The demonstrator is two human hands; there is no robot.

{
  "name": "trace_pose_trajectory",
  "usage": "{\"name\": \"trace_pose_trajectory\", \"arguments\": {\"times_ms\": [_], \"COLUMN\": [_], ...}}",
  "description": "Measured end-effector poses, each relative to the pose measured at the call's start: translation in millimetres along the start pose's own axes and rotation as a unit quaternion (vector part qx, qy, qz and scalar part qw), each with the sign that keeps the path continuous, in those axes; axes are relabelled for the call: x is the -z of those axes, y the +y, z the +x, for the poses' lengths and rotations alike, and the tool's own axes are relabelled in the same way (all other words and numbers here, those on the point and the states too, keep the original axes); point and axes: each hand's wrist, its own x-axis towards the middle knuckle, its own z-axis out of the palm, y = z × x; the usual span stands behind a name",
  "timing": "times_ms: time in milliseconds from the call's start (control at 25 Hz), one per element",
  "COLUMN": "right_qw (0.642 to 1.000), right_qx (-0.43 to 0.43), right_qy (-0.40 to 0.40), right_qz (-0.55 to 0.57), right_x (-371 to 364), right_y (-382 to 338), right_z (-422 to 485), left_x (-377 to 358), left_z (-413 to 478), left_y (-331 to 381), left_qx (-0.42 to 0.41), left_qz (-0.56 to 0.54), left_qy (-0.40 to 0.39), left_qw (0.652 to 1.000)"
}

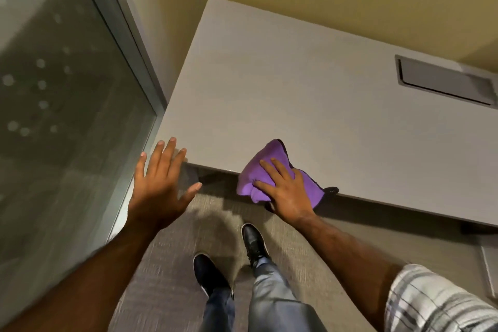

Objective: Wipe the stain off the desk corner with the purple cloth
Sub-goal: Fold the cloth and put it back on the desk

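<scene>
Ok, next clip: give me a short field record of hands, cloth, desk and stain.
left hand: open, fingers spread, fingertips at the desk corner
right hand: flat on the cloth, pressing it down
cloth: purple, bunched, at the desk's front edge, partly overhanging
desk: grey top, recessed hatch far right
stain: none visible

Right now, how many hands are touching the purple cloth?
1. The right hand presses the purple cloth at the desk edge; the left hand hovers open near the corner, off the cloth.
</scene>
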Motion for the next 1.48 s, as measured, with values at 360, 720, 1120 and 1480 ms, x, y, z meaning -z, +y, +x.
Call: {"name": "trace_pose_trajectory", "arguments": {"times_ms": [360, 720, 1120, 1480], "right_qw": [0.922, 0.782, 0.677, 0.442], "right_qx": [-0.209, -0.277, -0.259, -0.286], "right_qy": [0.210, 0.343, 0.329, 0.095], "right_qz": [0.251, 0.441, 0.605, 0.845], "right_x": [43, 102, 122, 122], "right_y": [12, -5, 52, 179], "right_z": [-67, -87, -93, -83], "left_x": [48, 116, 150, 181], "left_z": [33, 74, 153, 247], "left_y": [95, 234, 284, 319], "left_qx": [0.029, 0.228, 0.044, -0.077], "left_qz": [-0.157, -0.581, -0.517, -0.490], "left_qy": [-0.186, -0.225, -0.097, -0.061], "left_qw": [0.970, 0.748, 0.849, 0.866]}}
